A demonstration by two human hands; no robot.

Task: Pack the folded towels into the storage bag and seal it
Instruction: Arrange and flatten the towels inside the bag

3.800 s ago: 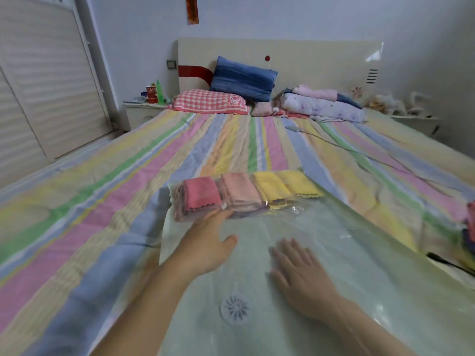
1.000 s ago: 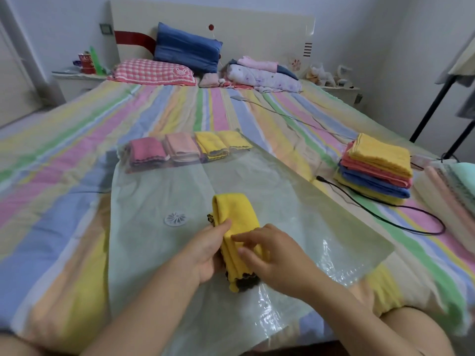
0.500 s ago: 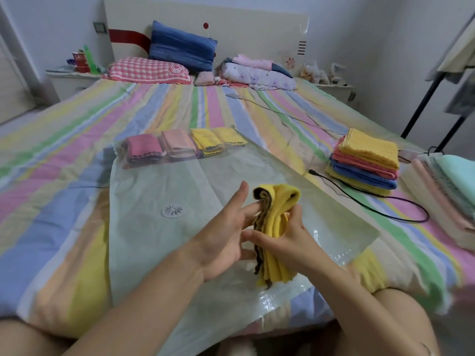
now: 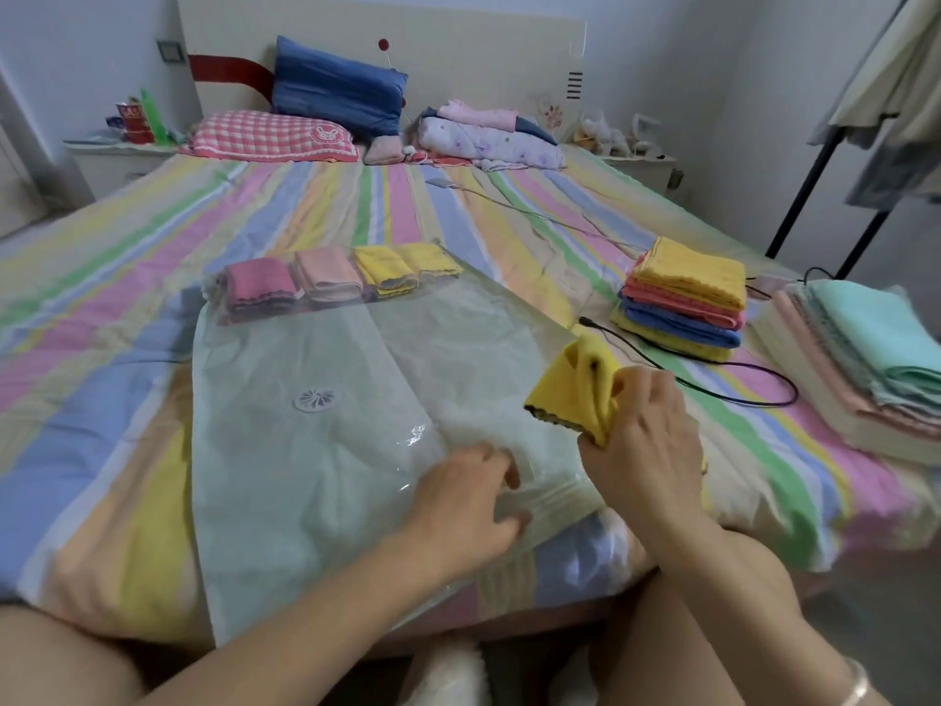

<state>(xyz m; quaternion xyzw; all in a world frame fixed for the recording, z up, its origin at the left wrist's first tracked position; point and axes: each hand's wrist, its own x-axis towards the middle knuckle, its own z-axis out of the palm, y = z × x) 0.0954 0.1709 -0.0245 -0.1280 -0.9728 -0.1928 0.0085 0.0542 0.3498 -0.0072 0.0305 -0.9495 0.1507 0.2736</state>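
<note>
Now both forearms reach forward from the bottom edge over the near side of the bed (image 4: 153,277), which carries a striped cover. The right hand (image 4: 646,440) is raised a little above the storage bag (image 4: 305,450), its back turned up and its wrist bent inward; its fingers (image 4: 631,387) are curled closed around a bunched yellow towel (image 4: 570,389), which sticks out to the left of the knuckles with a dark scalloped edge along its lower side. The left hand (image 4: 458,507) lies lower, palm down on the near end of the bag, just beside the ribbed closure strip; its fingers are bent and pressed to the plastic, and whether they pinch the plastic or only rest on it I cannot tell. The two hands are near each other but apart.

The bag lies flat and clear along the cover, its round valve (image 4: 314,400) to the left of the hands. At its far end, inside the plastic, four folded towels sit in a row: a deep pink one (image 4: 259,287), a pale pink one (image 4: 328,275), and two yellow ones (image 4: 407,265).

To the right, on the cover, stands a stack of folded towels (image 4: 685,298) in yellow, pink and blue, well apart from the bag. A black cable (image 4: 713,387) loops in front of it. Farther right lies a pile of larger folded cloths (image 4: 865,359).
</note>
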